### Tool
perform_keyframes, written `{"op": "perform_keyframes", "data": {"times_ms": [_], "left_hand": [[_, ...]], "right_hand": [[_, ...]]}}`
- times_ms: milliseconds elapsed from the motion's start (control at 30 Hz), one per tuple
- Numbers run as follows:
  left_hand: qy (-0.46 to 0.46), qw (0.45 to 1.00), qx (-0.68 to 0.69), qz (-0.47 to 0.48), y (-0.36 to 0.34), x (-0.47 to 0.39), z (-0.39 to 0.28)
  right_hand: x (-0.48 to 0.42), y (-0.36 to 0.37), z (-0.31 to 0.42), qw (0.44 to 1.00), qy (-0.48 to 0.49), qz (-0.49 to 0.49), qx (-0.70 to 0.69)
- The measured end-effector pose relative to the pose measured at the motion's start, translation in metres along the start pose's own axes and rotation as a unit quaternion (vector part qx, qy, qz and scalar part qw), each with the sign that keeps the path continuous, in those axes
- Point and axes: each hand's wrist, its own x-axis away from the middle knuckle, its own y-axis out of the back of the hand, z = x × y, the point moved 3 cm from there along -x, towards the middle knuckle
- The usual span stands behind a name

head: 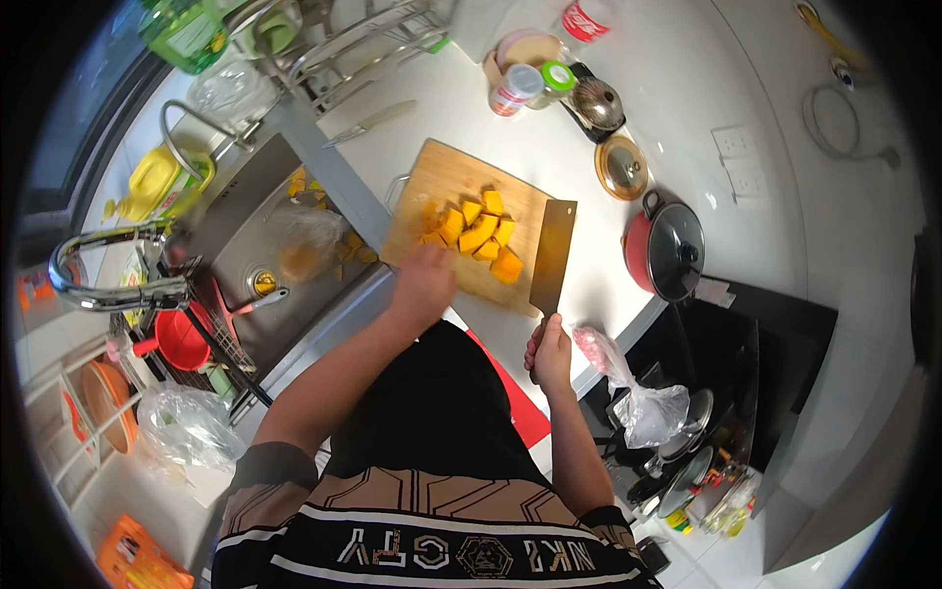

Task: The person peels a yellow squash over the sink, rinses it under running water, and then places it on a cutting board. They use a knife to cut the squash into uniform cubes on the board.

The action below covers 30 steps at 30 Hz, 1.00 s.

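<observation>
My right hand [550, 353] grips the dark handle of a cleaver [553, 250]. Its broad blade points away from me, along the right side of a wooden cutting board [471, 173]. Several chunks of orange pumpkin [478, 234] lie in a loose group on the board, rind showing on some. My left hand [427, 283], slightly blurred, is over the board's near left edge, right by the nearest chunks. Its fingertips are hard to make out, so whether it holds a piece cannot be told.
Left of the board is a steel sink [243, 199] with peelings and a plastic bag [305, 228]. A knife [375, 121] lies behind the board. A red lidded pot [666, 247] stands right, near a bag of pinkish food [600, 350] by the black cooktop [725, 346].
</observation>
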Motion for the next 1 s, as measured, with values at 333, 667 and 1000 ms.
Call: {"op": "perform_keyframes", "data": {"times_ms": [333, 667, 1000], "left_hand": [[-0.32, 0.912, -0.24, 0.085, -0.085, -0.068, -0.072], [-0.245, 0.965, -0.063, 0.062, -0.076, -0.078, -0.073], [-0.191, 0.968, -0.082, 0.14, -0.077, -0.077, -0.072]], "right_hand": [[0.007, 0.022, -0.044, 0.998, -0.055, -0.013, -0.024], [-0.01, 0.027, -0.057, 0.997, -0.07, 0.04, -0.013], [-0.009, 0.024, -0.048, 0.998, -0.057, 0.014, 0.035]]}}
